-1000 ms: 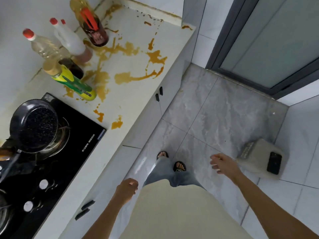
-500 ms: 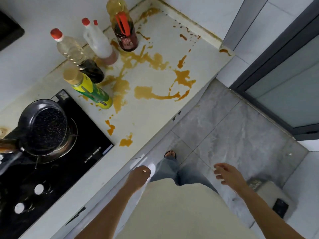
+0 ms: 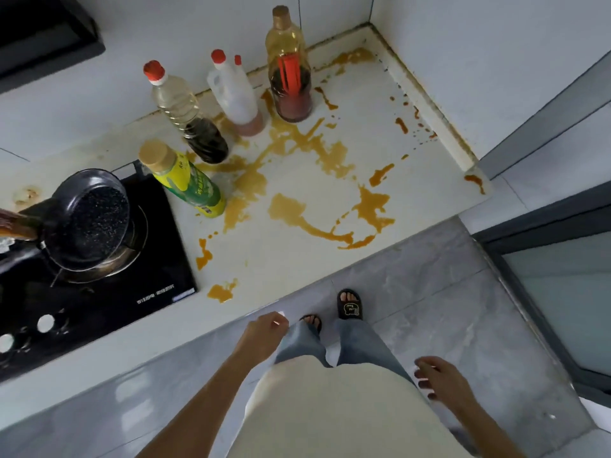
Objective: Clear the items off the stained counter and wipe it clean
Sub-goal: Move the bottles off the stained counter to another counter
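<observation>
The white stone-look counter (image 3: 380, 133), smeared with orange-brown sauce stains (image 3: 297, 213), lies ahead of the person, between the black glass hob (image 3: 109, 302) and the corner wall. Neither hand grips anything: the left hand (image 3: 261, 335) hangs with loosely curled fingers just in front of the counter edge, and the right hand (image 3: 439, 380) hangs relaxed over the grey floor tiles, well apart from the counter.

Four bottles stand on the counter and must come off first.
- Yellow-green labelled plastic bottle with tan cap (image 3: 188, 181): nearest the hob, probably light; hold at mid-body.
- Clear ribbed bottle with red cap and dark liquid at the base (image 3: 188, 117): likely bottom-heavy; hold at the ribbed waist.
- White plastic jug with red caps (image 3: 236, 94): take by its side handle.
- Tall amber bottle with red label (image 3: 291, 71): probably heaviest; hold low.

The bases stand in or beside sauce, so expect sticky, slippery undersides. No cloth is in view. The black speckled saucepan (image 3: 89, 219) sits on the hob, beside the nearest bottle.
</observation>
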A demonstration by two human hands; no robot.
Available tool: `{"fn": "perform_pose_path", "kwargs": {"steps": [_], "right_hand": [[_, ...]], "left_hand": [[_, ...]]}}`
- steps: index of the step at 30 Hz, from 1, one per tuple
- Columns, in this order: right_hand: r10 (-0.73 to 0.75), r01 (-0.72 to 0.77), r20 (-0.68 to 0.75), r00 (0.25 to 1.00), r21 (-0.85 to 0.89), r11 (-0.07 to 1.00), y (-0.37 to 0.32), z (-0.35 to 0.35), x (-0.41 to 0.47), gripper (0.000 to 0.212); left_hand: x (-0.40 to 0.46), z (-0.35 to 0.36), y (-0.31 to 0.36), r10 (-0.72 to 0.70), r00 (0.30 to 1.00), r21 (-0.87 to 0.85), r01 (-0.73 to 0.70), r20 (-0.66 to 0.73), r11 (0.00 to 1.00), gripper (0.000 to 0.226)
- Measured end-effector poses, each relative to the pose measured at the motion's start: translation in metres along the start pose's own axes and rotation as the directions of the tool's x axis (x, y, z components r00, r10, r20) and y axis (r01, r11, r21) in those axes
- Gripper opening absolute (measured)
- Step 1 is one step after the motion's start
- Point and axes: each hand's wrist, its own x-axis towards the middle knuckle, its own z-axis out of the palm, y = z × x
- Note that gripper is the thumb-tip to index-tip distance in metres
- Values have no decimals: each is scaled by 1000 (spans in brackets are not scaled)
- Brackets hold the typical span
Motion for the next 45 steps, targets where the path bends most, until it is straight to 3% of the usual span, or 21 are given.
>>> {"fn": "perform_pose_path", "kwargs": {"steps": [7, 13, 21, 24, 27, 31, 35, 40, 42, 45], "right_hand": [[-295, 311, 106, 950, -193, 931, -126, -52, 50, 11], [-475, 518, 223, 851, -219, 827, -231, -40, 53, 12], [-676, 704, 216, 704, -89, 705, -362, 3, 19, 11], [-725, 738, 147, 672, -57, 672, -400, 22, 16, 22], [-780, 781, 34, 625, -28, 624, -441, 34, 17, 38], [-817, 818, -46, 574, -13, 575, -500, 45, 28, 65], [-810, 814, -94, 579, 22, 580, -553, 53, 57, 81], [-796, 803, -105, 596, 60, 593, -607, 55, 99, 93], [-833, 834, -45, 551, 35, 550, -625, 53, 111, 101], [-891, 889, 33, 453, 49, 454, -642, 50, 125, 94]], "left_hand": [[-25, 39, -20, -218, 975, -112, 211, -51, 971, 29], [-36, 44, -30, -314, 944, -354, 261, -102, 898, 23], [-11, -50, 14, -209, 915, -562, -24, -346, 827, 12], [10, -96, 36, -159, 888, -604, -153, -431, 782, 16], [33, -136, 54, -198, 844, -642, -205, -498, 739, 34], [62, -171, 69, -306, 757, -662, -214, -577, 718, 77], [93, -187, 67, -331, 692, -640, -245, -641, 728, 98], [119, -197, 66, -280, 585, -564, -385, -761, 731, 78], [126, -199, 67, -267, 565, -555, -432, -781, 711, 76], [134, -200, 70, -268, 534, -548, -480, -802, 685, 81]]}}
